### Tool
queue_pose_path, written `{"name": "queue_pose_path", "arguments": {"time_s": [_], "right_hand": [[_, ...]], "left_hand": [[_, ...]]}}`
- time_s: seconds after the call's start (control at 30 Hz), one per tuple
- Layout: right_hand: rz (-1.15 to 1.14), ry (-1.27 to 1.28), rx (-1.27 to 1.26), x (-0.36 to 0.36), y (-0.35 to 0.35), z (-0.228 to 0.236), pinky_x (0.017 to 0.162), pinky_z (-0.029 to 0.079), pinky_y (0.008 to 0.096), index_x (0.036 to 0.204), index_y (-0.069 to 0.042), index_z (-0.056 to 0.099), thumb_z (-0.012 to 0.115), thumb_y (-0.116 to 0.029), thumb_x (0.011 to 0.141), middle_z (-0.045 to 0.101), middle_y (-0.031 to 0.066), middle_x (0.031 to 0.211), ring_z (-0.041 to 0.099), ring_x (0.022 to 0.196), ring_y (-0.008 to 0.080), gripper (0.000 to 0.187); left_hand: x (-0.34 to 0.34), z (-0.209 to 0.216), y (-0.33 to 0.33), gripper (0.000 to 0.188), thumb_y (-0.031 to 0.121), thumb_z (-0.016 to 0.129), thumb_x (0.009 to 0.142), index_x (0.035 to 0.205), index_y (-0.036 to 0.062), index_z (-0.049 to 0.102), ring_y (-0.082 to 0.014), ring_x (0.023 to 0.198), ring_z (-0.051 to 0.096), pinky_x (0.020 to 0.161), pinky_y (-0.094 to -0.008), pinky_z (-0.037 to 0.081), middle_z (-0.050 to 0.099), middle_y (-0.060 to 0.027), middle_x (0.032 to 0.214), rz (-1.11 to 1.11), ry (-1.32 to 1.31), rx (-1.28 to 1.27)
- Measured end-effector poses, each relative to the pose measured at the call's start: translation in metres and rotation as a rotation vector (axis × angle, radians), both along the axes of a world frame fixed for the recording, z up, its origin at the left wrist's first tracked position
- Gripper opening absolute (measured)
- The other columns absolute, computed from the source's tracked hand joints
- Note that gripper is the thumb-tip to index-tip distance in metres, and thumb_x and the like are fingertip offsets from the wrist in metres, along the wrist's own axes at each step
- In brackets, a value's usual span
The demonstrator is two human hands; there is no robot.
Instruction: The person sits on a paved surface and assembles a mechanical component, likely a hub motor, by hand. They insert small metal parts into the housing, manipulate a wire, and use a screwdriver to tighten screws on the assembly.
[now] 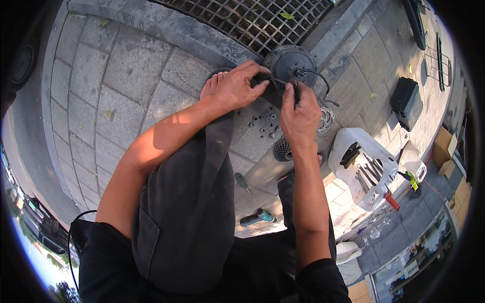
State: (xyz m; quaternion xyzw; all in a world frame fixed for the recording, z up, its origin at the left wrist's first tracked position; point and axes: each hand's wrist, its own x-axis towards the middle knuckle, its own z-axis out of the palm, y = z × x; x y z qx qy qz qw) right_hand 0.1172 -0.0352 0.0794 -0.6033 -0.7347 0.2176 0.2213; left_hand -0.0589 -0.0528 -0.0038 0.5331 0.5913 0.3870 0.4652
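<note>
My left hand (242, 86) pinches a small dark part (261, 78) between thumb and fingers; its kind does not show. My right hand (301, 111) is closed on a thin metal rod-like tool (279, 81), whose far end meets the dark part. Just beyond both hands lies a round dark hub motor (290, 61), axle upward, with a black cable (326, 91) curling off to the right. Below the hands, several small nuts and washers (262, 121) are scattered on the paving. A sprocket cassette (282, 150) and a brake disc (326, 122) lie beside my right forearm.
A metal grate (257, 22) within a stone kerb (156, 25) lies ahead. To the right stand a cut white plastic container (348, 139) holding wrenches and a black case (405, 101). A screwdriver (242, 183) and a cordless drill (258, 217) lie between my legs.
</note>
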Motion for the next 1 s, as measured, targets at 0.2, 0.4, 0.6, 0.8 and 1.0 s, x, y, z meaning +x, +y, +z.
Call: {"name": "queue_pose_path", "arguments": {"time_s": [0.2, 0.4, 0.6, 0.8, 1.0], "right_hand": [[0.116, -0.118, 0.092, -0.005, 0.001, 0.005, 0.07, 0.057, 0.0433, 0.103, -0.001, 0.072, 0.071, -0.014, 0.098, 0.072, 0.018, 0.093, 0.072, 0.079, 0.0371, 0.015], [0.068, -0.167, 0.0, -0.012, -0.003, 0.01, 0.066, 0.057, 0.0435, 0.1, -0.004, 0.071, 0.074, -0.02, 0.097, 0.071, 0.0143, 0.087, 0.071, 0.075, 0.0361, 0.017], [0.012, -0.157, -0.044, -0.017, 0.006, 0.034, 0.067, 0.057, 0.0458, 0.096, -0.004, 0.07, 0.076, -0.026, 0.095, 0.07, 0.0144, 0.086, 0.071, 0.074, 0.0379, 0.023], [0.162, -0.333, -0.237, -0.011, 0.018, 0.043, 0.069, 0.055, 0.0521, 0.086, 0.0, 0.069, 0.07, -0.035, 0.1, 0.069, 0.0215, 0.078, 0.068, 0.072, 0.0434, 0.038], [0.271, -0.308, -0.434, -0.013, 0.03, 0.07, 0.072, 0.055, 0.0534, 0.085, -0.002, 0.068, 0.067, -0.035, 0.101, 0.07, 0.0201, 0.079, 0.069, 0.079, 0.043, 0.037]], "left_hand": [[0.002, 0.01, 0.005, 0.026, 0.013, 0.084, 0.085, 0.11, 0.0084, 0.077, -0.0272, 0.096, 0.072, 0.08, -0.0357, 0.059, 0.073, -0.0064, 0.109, -0.051, 0.108, 0.238], [-0.001, 0.012, 0.012, 0.028, 0.006, 0.084, 0.078, 0.105, 0.0093, 0.078, -0.0276, 0.099, 0.07, 0.084, -0.0389, 0.057, 0.074, -0.0044, 0.104, -0.096, 0.167, 0.41], [-0.006, 0.012, 0.009, 0.027, 0.005, 0.081, 0.079, 0.105, 0.0118, 0.078, -0.0259, 0.1, 0.069, 0.087, -0.0381, 0.05, 0.076, -0.0027, 0.105, -0.134, 0.251, 0.467], [-0.005, 0.008, 0.014, 0.028, 0.005, 0.08, 0.08, 0.107, 0.0125, 0.078, -0.0234, 0.1, 0.067, 0.085, -0.0372, 0.047, 0.076, -0.0013, 0.108, -0.133, 0.295, 0.523], [-0.005, 0.004, 0.011, 0.026, 0.01, 0.075, 0.084, 0.109, 0.0156, 0.077, -0.0216, 0.104, 0.063, 0.09, -0.0378, 0.046, 0.075, 0.0031, 0.109, -0.169, 0.302, 0.528]]}}
